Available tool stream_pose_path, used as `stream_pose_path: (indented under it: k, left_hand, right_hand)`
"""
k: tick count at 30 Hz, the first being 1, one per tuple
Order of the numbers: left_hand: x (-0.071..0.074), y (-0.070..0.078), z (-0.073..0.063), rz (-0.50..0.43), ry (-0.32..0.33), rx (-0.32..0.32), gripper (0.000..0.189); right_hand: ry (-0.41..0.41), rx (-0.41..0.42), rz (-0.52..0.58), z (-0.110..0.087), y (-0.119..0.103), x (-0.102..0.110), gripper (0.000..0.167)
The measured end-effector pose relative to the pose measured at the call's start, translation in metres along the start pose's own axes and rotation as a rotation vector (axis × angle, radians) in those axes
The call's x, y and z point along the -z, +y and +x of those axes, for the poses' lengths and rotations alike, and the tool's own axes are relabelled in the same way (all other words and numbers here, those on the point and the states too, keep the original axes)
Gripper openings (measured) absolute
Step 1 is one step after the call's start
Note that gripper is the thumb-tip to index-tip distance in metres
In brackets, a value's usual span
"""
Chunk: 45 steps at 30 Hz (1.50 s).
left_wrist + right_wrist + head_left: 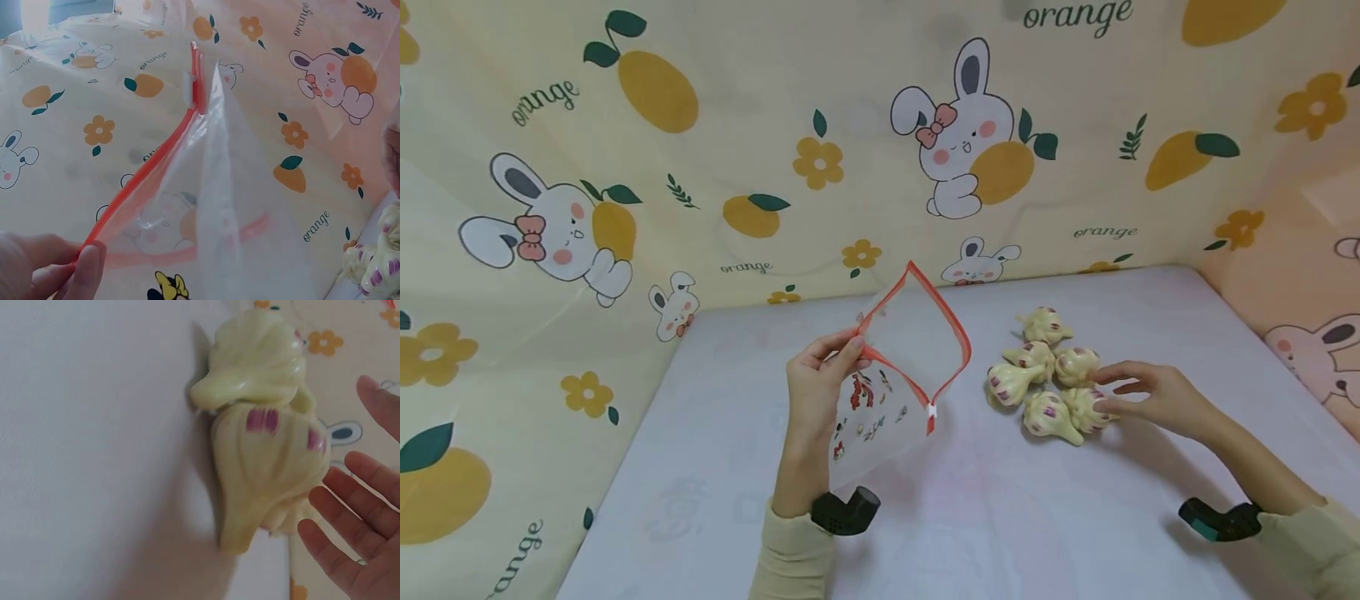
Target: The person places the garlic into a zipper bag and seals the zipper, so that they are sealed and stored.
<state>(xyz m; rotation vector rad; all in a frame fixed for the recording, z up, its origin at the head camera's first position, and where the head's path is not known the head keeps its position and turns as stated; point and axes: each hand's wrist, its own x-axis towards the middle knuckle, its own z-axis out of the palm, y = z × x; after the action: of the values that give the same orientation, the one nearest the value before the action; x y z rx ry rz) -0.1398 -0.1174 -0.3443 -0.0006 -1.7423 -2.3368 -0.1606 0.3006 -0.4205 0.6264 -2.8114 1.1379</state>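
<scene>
My left hand [815,392] pinches the red zip edge of a clear plastic zip bag [880,421] between thumb and fingers, its cartoon prints showing below. The bag's mouth is spread wide, and a white slider [932,410] sits at the near corner of the zip. To the right, several cream garlic bulbs [1049,415] with purple patches lie in a close cluster. My right hand [1168,402] is at the cluster's right side, fingertips right by the nearest garlic bulb [1086,407]. In the right wrist view its fingers [350,515] are extended and spread beside a garlic bulb [269,456].
A white cloth covers the table [722,500]. Behind it hangs a cream sheet [850,75] printed with rabbits and oranges, which continues along the left and right sides. Each wrist wears a black camera, as on the left one [846,511].
</scene>
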Motion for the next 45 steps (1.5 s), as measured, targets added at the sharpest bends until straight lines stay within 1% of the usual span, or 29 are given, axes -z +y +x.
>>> stream_pose_path:
  k: [4, 7, 10, 14, 18, 22, 25, 30, 32, 38, 42, 45]
  left_hand:
    - [0.001, 0.0, 0.001, 0.007, 0.008, 0.003, 0.022]
    - [0.002, 0.0, 0.001, -0.017, 0.02, 0.003, 0.016]
    - [0.003, 0.0, 0.0, -0.033, 0.018, 0.018, 0.013]
    - [0.004, -0.001, -0.003, 0.013, 0.007, 0.046, 0.018]
    - [0.007, -0.001, -0.005, 0.055, -0.002, 0.06, 0.027]
    - [0.009, -0.001, -0.008, 0.07, -0.005, 0.071, 0.028]
    - [0.011, -0.002, -0.01, 0.059, -0.004, 0.075, 0.026]
    - [0.012, -0.003, -0.011, 0.035, -0.012, 0.069, 0.022]
    - [0.012, -0.004, -0.011, 0.029, -0.01, 0.064, 0.02]
    - [0.013, -0.002, -0.01, 0.017, -0.001, 0.052, 0.018]
    - [0.013, -0.002, -0.01, 0.016, -0.006, 0.062, 0.016]
    - [0.013, -0.002, -0.009, 0.017, -0.009, 0.072, 0.017]
  right_hand:
    - [0.001, 0.011, -0.005, -0.004, 0.009, -0.001, 0.043]
    - [-0.013, 0.004, -0.015, -0.006, 0.015, -0.001, 0.045]
    - [-0.032, 0.004, -0.008, -0.007, 0.021, -0.002, 0.046]
    - [-0.049, 0.023, 0.004, -0.006, 0.026, -0.005, 0.051]
    - [-0.061, 0.025, -0.002, -0.005, 0.027, -0.008, 0.053]
    - [-0.08, -0.006, -0.012, -0.005, 0.026, -0.008, 0.054]
    - [-0.099, -0.044, -0.027, -0.005, 0.024, -0.008, 0.054]
    - [-0.133, -0.093, -0.019, -0.004, 0.024, -0.01, 0.057]
    - [-0.141, -0.084, -0.002, -0.003, 0.025, -0.011, 0.058]
    - [-0.125, -0.075, -0.004, -0.003, 0.027, -0.012, 0.057]
    - [-0.119, -0.064, 0.005, -0.003, 0.028, -0.012, 0.056]
    - [-0.118, -0.072, 0.007, -0.003, 0.028, -0.011, 0.056]
